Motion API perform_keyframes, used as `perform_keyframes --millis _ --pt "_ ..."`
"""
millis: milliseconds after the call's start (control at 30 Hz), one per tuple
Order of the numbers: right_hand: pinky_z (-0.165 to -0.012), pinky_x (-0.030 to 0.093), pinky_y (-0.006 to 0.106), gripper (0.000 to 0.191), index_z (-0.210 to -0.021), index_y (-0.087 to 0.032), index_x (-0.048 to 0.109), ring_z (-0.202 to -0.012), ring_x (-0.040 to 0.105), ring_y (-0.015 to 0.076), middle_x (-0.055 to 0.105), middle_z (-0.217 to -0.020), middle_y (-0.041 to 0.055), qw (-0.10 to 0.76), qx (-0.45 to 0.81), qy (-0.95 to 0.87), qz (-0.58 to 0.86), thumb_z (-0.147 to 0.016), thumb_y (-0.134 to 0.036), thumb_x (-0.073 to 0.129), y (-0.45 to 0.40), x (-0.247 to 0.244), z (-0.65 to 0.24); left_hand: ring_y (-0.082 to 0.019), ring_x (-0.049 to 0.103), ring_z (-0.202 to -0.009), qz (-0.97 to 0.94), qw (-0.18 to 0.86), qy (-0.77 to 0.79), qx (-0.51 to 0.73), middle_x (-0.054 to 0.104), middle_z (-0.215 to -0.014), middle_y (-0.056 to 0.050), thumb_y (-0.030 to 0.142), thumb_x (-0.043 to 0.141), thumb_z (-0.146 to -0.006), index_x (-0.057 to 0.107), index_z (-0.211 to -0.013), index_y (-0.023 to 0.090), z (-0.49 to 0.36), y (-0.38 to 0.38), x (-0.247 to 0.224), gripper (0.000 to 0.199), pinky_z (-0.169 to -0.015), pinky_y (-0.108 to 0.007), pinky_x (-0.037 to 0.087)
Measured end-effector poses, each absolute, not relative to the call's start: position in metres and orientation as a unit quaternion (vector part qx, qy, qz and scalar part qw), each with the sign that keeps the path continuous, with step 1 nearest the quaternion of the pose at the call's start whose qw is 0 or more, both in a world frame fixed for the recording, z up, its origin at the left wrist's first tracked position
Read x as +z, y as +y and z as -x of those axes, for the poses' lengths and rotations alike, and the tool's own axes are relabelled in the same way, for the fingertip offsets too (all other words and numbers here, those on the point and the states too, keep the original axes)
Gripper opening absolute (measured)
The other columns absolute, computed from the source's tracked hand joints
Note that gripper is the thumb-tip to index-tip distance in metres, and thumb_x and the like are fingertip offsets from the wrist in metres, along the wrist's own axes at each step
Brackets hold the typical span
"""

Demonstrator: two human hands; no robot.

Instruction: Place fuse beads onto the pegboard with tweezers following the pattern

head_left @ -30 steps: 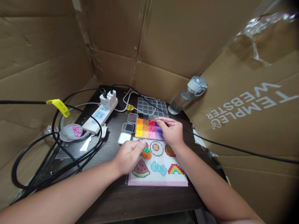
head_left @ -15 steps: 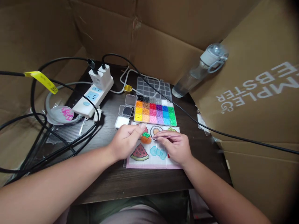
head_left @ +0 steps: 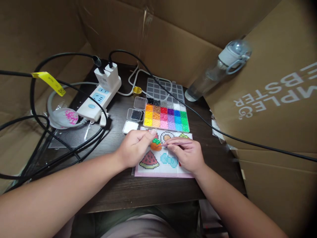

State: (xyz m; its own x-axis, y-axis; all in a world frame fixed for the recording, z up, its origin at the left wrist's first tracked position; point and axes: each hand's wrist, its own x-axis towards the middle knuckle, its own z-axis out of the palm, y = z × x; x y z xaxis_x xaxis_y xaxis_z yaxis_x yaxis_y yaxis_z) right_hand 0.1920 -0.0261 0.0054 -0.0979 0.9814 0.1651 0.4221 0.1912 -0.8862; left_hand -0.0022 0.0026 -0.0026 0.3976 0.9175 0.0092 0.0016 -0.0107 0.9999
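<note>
Between the thumb and fingers of my left hand (head_left: 133, 147) is an orange fused-bead piece with a green leafy top (head_left: 156, 144), held above the pattern sheet. My right hand (head_left: 189, 155) pinches thin pinkish tweezers (head_left: 177, 143), whose tips meet the piece's right side. Whether the tips grip a bead is too small to tell. Below both hands lies the pattern sheet (head_left: 158, 175) with a pink border, showing a watermelon slice design (head_left: 149, 160) and a light blue design (head_left: 169, 160). My hands cover parts of the sheet.
Behind the sheet sits a sectioned bead box (head_left: 170, 119) of many colours, its gridded lid (head_left: 164, 89) farther back. Small cases of white beads (head_left: 130, 127) and black beads (head_left: 136, 114) stand left. A power strip (head_left: 99, 99), looping black cables (head_left: 71, 153) and a bottle (head_left: 215, 74) surround them.
The view has shifted slightly, so everything sits a little differently in frame. Both hands keep their holds, and the tweezers still touch the orange piece.
</note>
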Motion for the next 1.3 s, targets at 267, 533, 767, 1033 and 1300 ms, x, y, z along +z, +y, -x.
perform_keyframes --millis 267,533,767,1033,1300 --pt "-0.077 0.056 0.033 0.009 -0.073 -0.022 0.074 -0.075 0.069 0.0191 0.074 -0.076 0.004 0.406 0.337 -0.661 0.533 -0.076 -0.023 0.066 -0.0255 0.0061 -0.1909 -0.008 0.026 -0.044 -0.602 0.579 0.391 0.386 0.027 -0.046 0.005 0.046 0.04 -0.091 0.032 -0.048 0.018 0.0024 0.0023 -0.0021 0.052 -0.042 -0.023 0.023" --pt "-0.077 0.056 0.031 0.008 -0.073 -0.022 0.074 -0.075 0.069 0.0184 0.074 -0.076 0.0037 0.41 0.339 -0.659 0.532 -0.075 -0.022 0.066 -0.0255 0.0064 -0.1912 -0.008 0.026 -0.044 -0.605 0.573 0.395 0.386 0.027 -0.046 0.005 0.046 0.039 -0.09 0.032 -0.048 0.018 0.0028 0.003 -0.0014 0.052 -0.043 -0.023 0.023" --pt "-0.077 0.056 0.032 0.009 -0.073 -0.021 0.074 -0.075 0.069 0.0191 0.074 -0.076 0.0043 0.402 0.337 -0.656 0.543 -0.076 -0.023 0.066 -0.0256 0.0058 -0.1916 -0.008 0.026 -0.044 -0.607 0.571 0.397 0.383 0.028 -0.046 0.005 0.046 0.039 -0.09 0.032 -0.048 0.018 0.0024 0.0029 -0.0002 0.052 -0.043 -0.023 0.023" --pt "-0.076 0.056 0.031 0.009 -0.073 -0.022 0.074 -0.075 0.069 0.0188 0.074 -0.077 0.0038 0.404 0.344 -0.65 0.544 -0.075 -0.023 0.066 -0.0258 0.0052 -0.1908 -0.008 0.026 -0.044 -0.608 0.572 0.396 0.383 0.027 -0.046 0.005 0.046 0.039 -0.091 0.032 -0.048 0.018 0.0017 0.0029 -0.0003 0.051 -0.043 -0.023 0.023" --pt "-0.075 0.056 0.03 0.008 -0.074 -0.021 0.074 -0.074 0.069 0.0182 0.074 -0.077 0.0036 0.407 0.346 -0.649 0.542 -0.075 -0.021 0.066 -0.0265 0.0044 -0.1893 -0.008 0.028 -0.044 -0.613 0.562 0.399 0.385 0.029 -0.046 0.005 0.044 0.039 -0.091 0.033 -0.047 0.018 0.0023 0.0022 0.0012 0.051 -0.044 -0.023 0.024"
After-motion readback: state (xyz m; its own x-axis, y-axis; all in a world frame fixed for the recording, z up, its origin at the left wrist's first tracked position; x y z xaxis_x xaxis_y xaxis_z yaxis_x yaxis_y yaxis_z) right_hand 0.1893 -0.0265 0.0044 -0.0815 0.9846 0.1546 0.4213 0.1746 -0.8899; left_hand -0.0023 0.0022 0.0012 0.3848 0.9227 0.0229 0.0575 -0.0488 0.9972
